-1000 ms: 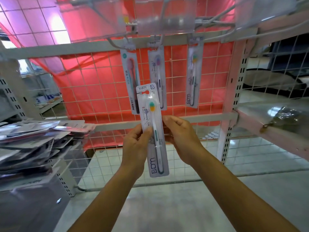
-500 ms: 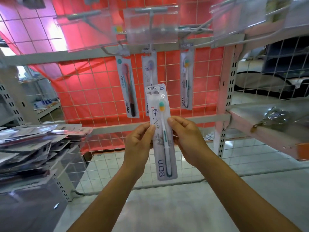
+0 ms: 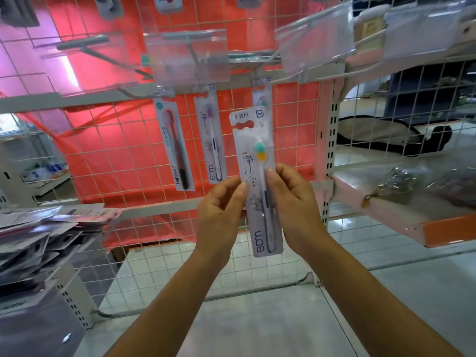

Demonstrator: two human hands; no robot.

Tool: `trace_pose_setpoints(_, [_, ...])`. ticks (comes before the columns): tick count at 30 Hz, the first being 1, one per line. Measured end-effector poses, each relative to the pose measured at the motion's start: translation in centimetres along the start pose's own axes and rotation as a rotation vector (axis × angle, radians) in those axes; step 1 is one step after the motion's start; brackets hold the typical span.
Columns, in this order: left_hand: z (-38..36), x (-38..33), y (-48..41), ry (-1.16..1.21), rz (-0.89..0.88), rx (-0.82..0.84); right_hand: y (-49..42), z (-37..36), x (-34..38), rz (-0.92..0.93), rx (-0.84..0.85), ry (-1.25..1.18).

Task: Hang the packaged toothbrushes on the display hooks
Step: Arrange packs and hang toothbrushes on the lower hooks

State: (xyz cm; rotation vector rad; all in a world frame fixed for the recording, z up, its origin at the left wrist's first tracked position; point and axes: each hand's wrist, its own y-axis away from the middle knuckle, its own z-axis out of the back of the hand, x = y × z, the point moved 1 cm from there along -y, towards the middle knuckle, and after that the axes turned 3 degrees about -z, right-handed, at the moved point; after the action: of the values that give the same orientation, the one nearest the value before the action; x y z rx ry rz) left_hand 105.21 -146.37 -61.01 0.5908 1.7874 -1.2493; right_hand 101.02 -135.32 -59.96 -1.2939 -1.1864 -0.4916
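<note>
Head view shows the packaged toothbrush [image 3: 256, 181] held up between both hands in the centre of the frame, in front of the wire grid panel [image 3: 116, 155] and below the display hooks [image 3: 110, 57] with their clear tag holders [image 3: 186, 55]. The left hand [image 3: 221, 215] pinches the pack's left edge at about mid-height, thumb on the front face and the other fingers curled behind. The right hand [image 3: 296, 210] grips the right edge slightly higher in the same way, its thumb tip lying on the front beside the brush neck. The pack's long axis runs nearly vertical, its top leaning a little toward the left of the frame. The brush head, teal and yellow, points up and the handle points down. The hang hole sits at the upper end with red backing showing through it, and the printed face is turned toward the camera. Both forearms rise from the bottom edge and converge on the pack, with the backs of the hands toward the camera. Three hung packs [image 3: 211, 135] dangle on the grid behind; the rightmost is mostly hidden by the held one. A pile of loose packs [image 3: 38, 235] lies at the left edge, and a pink shelf [image 3: 386, 215] juts in at the right.
</note>
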Motion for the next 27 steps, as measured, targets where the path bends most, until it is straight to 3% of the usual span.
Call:
trace_pose_setpoints(10, [-1.1,0.5,0.5,-0.023,-0.048,0.036,-0.7,2.1,3.5,0.195,-0.128,0.009])
trace_pose_setpoints(27, [-1.4,1.4,0.4,-0.053,0.033,0.036,-2.6,2.8,4.0,0.214,-0.170,0.003])
